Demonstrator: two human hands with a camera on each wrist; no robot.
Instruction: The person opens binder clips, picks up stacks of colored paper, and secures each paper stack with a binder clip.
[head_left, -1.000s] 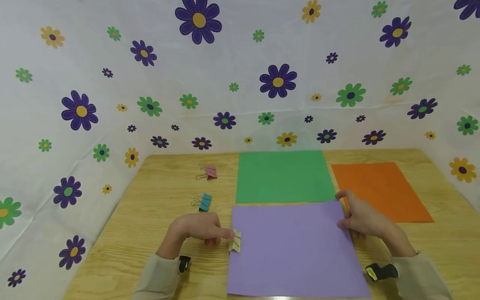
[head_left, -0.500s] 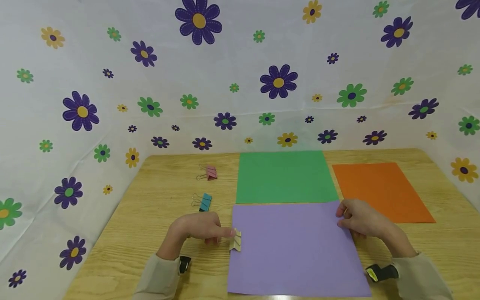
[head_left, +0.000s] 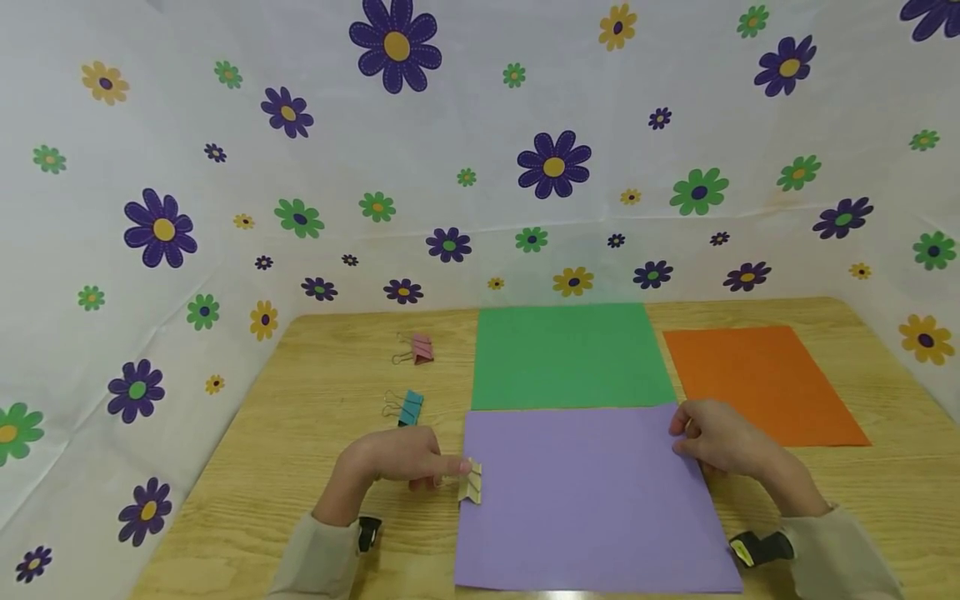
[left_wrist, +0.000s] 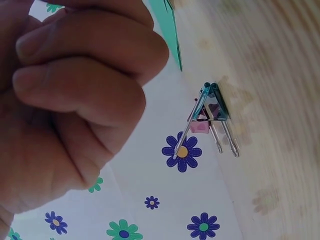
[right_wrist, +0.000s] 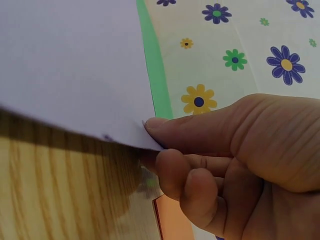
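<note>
On a wooden table (head_left: 247, 500), purple paper (head_left: 585, 500) lies just nearer us than a green sheet (head_left: 570, 358). Our left hand (head_left: 400, 454) pinches the cream clip (head_left: 472, 485) on the paper's left edge; our right hand (head_left: 720, 435) pinches its far right corner. We should probably hold that corner lightly, avoiding creases.

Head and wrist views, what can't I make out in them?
Head view: part of the cream metal binder clip, covered by the left hand.
Left wrist view: most of the pink metal binder clip, behind the blue metal clip.
Right wrist view: orange paper sheet, partly behind the right hand, cut by lower edge.
</note>
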